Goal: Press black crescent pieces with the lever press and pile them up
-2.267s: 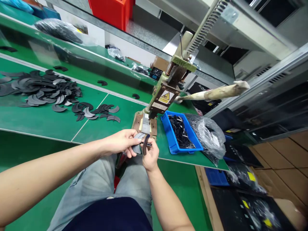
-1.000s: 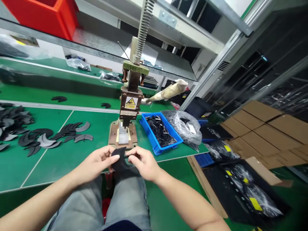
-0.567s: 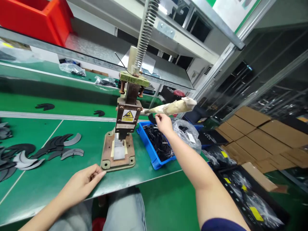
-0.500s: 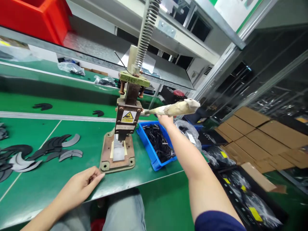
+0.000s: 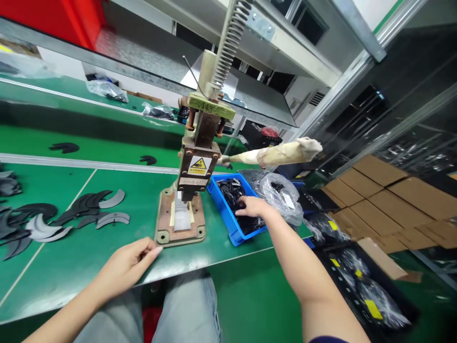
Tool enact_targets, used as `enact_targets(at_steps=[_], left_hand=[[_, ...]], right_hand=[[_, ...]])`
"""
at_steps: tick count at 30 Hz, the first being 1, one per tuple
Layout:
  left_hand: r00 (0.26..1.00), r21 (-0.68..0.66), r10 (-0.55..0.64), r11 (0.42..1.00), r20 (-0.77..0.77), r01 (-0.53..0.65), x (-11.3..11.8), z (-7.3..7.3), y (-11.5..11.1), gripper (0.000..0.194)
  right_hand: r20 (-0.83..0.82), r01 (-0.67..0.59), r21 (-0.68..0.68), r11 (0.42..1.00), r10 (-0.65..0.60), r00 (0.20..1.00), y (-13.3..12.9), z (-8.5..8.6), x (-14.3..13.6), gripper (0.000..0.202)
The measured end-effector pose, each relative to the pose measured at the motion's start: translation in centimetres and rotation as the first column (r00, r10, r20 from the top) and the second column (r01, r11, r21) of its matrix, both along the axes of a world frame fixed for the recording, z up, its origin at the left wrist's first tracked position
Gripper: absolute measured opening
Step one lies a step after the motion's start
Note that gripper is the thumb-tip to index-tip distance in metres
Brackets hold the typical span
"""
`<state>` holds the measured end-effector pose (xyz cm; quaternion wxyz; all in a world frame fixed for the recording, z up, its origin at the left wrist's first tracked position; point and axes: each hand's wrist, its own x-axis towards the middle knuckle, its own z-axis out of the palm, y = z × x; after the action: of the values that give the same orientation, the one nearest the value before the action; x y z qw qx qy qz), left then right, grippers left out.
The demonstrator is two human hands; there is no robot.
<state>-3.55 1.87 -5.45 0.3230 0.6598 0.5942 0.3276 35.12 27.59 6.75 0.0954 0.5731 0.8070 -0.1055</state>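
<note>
My right hand [image 5: 253,207] is inside the blue bin [image 5: 228,224], over a heap of small black parts [image 5: 232,189]. Its thumb and fingers are apart at the surface of the heap, and no part is clearly gripped. My left hand [image 5: 134,259] rests at the front edge of the table, fingers curled, thumb tip by the corner of the press base; nothing shows in it. Between the hands stands a hand press [image 5: 198,166] with a warning label and a wrapped lever [image 5: 278,153] reaching right. Under its ram, a light strip [image 5: 182,216] lies on the base.
Curved black and grey pieces [image 5: 87,209] lie in piles at the left of the green table. A clear bag [image 5: 282,197] sits behind the blue bin. Overhead runs a shelf with a red bin [image 5: 60,19]. Cartons [image 5: 389,195] and a black crate [image 5: 367,281] stand at right.
My right hand has come down from beside the lever into the blue bin. My left hand stays by the press base. The camera view has shifted a little.
</note>
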Motion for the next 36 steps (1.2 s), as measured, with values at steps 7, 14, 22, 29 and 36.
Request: enact_targets(at_steps=[7,14,22,29,36], left_hand=[[0.999,0.047,0.046,0.998,-0.026,-0.045,0.5,1.8,-0.1,0.038],[0.995,0.051,0.100,0.994,0.025,-0.101,0.7,1.8,-0.5,0.037],[0.986,0.024,0.120,0.992,0.117,-0.124,0.2,0.5,-0.5,0.042],[0.945,0.103,0.141,0.979,0.296,-0.178,2.8,2.6,-2.5,0.034],[0.967,0.205,-0.022,0.978,0.255,-0.032,5.7,5.3,-5.1,0.029]], right_hand=[[0.021,-0.126,0.020,0.992,0.125,0.992,-3.3,-2.4,1.0,0.024],[-0.188,-0.054,0.243,0.968,0.102,0.977,-3.8,-1.7,1.0,0.020],[-0.653,0.246,0.403,0.882,0.088,0.753,-8.1,-0.8,0.1,0.039],[-0.837,0.086,0.390,0.917,0.314,0.448,-18.8,-5.1,-7.1,0.019],[-0.846,-0.152,0.442,0.884,0.467,0.258,-23.2,-7.9,-11.7,0.019]])
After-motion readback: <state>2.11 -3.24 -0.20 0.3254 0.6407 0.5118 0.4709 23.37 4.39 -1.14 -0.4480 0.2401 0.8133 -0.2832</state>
